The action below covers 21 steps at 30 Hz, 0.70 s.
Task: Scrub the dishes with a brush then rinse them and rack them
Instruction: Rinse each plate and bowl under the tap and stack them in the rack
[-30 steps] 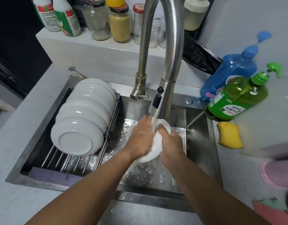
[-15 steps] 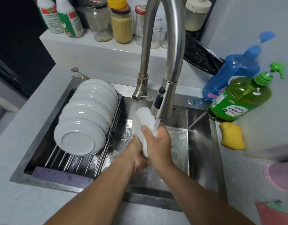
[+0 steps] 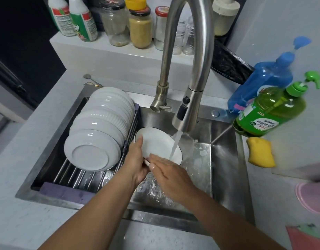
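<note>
White plate (image 3: 156, 145) gripped by left hand (image 3: 135, 163), right hand (image 3: 170, 175) flat on rim

Soft, even indoor light is falling from above, leaving only faint shadows under the forearms. Bright glints are showing on the curved steel faucet (image 3: 189, 56) and the stacked white bowls (image 3: 101, 127). The wide lens is bending straight edges outward toward the borders. The blue bottle's pump (image 3: 301, 42) and a pink object (image 3: 312, 197) at the right edge are smearing into blur.
</note>
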Each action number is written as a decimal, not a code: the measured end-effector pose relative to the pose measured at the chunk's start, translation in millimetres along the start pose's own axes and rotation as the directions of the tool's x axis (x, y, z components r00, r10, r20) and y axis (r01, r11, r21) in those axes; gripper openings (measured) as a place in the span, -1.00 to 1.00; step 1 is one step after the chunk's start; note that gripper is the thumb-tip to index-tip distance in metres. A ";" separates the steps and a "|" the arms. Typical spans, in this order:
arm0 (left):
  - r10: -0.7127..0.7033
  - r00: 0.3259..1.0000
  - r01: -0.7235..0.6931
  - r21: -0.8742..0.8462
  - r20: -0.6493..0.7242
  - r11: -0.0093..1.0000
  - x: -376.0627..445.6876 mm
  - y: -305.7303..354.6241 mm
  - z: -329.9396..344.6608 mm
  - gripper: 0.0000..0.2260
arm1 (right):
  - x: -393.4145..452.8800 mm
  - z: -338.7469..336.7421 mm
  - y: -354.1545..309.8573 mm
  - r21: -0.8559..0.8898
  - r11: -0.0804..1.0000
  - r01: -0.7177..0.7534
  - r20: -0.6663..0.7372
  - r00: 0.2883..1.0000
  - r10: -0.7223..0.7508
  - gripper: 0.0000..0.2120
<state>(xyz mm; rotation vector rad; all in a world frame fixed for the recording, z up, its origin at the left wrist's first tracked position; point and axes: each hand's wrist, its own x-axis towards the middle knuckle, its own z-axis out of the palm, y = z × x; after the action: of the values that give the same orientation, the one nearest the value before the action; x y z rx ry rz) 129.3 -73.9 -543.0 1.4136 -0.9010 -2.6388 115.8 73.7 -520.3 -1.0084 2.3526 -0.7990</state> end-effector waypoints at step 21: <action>0.146 0.959 -0.188 0.160 0.243 0.969 -9.0 12.4 -6.7 -0.56 | -16.0 -74.2 83.2 -0.465 0.866 0.185 0.344 0.939 -0.016 -0.36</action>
<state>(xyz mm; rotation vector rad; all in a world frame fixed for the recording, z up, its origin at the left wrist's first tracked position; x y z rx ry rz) 136.7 -85.0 -532.8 1.0161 -1.2537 -2.6848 40.2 157.1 -518.6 -1.3595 2.2550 -0.0281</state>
